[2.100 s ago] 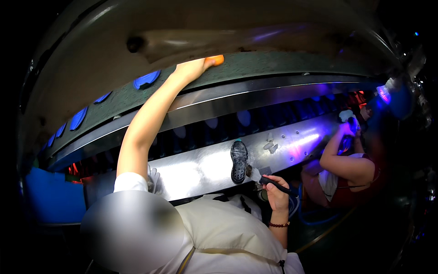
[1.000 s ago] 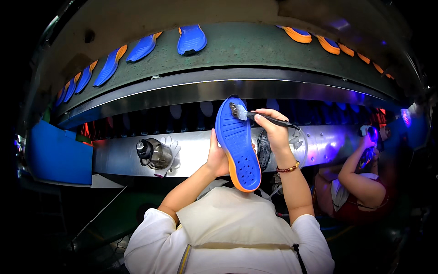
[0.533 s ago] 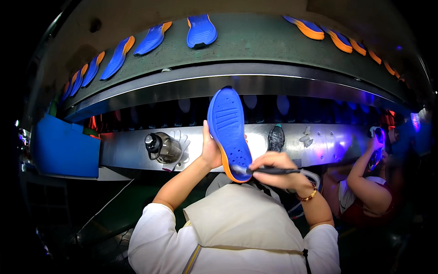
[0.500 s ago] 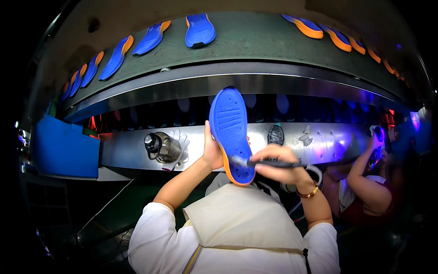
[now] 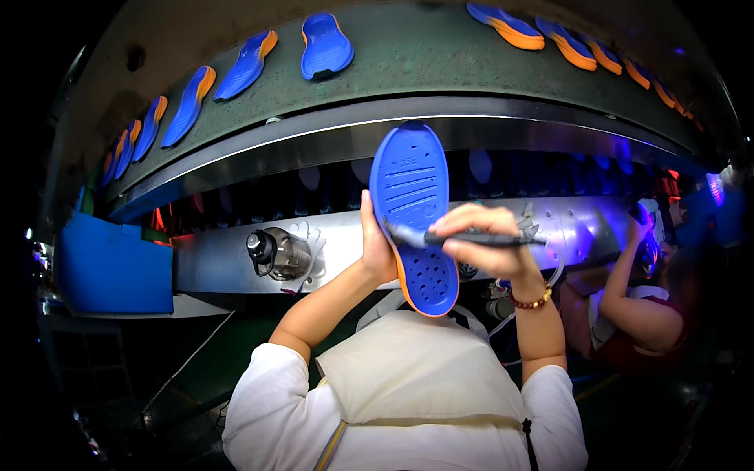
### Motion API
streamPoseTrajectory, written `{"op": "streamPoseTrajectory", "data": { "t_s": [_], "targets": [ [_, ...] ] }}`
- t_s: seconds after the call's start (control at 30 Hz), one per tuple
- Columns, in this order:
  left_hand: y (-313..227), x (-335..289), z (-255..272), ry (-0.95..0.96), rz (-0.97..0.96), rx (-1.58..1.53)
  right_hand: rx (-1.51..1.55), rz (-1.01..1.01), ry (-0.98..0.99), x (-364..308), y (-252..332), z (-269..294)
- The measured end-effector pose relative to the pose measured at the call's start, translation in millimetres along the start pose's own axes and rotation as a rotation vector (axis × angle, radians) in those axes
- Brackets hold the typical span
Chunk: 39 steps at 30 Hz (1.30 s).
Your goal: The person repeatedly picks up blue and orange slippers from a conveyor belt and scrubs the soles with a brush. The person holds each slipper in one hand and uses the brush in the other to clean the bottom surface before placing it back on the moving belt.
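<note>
My left hand (image 5: 378,250) is closed round the left edge of a shoe sole (image 5: 410,174), which stands up in front of my body. The sole is blue with an orange side edge, and its face has grooves in the upper part and small holes in the lower part. In my right hand (image 5: 496,247) I grip a brush (image 5: 495,238) by its black handle. Its pale bristles, smeared by motion, lie over the middle of the sole, near the left edge.
Beyond the bench, a green conveyor belt (image 5: 408,71) carries several blue and orange soles. On the metal bench (image 5: 212,255) stand a clear bottle with a black lid (image 5: 276,253) and, beside it, a pale glove (image 5: 316,242). A blue box (image 5: 118,263) is at left; a co-worker's arm (image 5: 628,282) at right.
The brush has moved up from the heel end to the middle of the sole. The sole has shifted slightly up and right, and its face shows more fully.
</note>
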<state>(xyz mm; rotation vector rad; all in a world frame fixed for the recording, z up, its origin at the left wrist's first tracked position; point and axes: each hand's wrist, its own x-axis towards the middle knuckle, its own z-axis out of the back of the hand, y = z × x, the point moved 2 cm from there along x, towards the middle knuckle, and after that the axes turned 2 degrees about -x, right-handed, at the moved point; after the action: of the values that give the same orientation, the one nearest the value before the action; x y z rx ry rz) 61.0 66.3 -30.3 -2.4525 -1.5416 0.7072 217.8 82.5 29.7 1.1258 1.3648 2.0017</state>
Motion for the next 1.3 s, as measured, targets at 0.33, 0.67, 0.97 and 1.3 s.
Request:
{"op": "streamPoseTrajectory", "data": {
  "t_s": [0.33, 0.67, 0.97, 1.3],
  "targets": [
    [-23, 16, 1, 0.091, -0.353, 0.106, -0.160, 0.030, 0.113, -14, 2, 0],
    [-45, 17, -13, 0.199, -0.407, 0.084, -0.078, 0.039, 0.146, -28, 2, 4],
    [-50, 18, -19, 0.169, -0.373, 0.203, 0.084, -0.008, 0.115, -34, -13, 5],
    [-5, 9, 5, 0.313, -0.141, 0.057, 0.936, -0.298, -0.420, -39, -43, -32]
  ]
}}
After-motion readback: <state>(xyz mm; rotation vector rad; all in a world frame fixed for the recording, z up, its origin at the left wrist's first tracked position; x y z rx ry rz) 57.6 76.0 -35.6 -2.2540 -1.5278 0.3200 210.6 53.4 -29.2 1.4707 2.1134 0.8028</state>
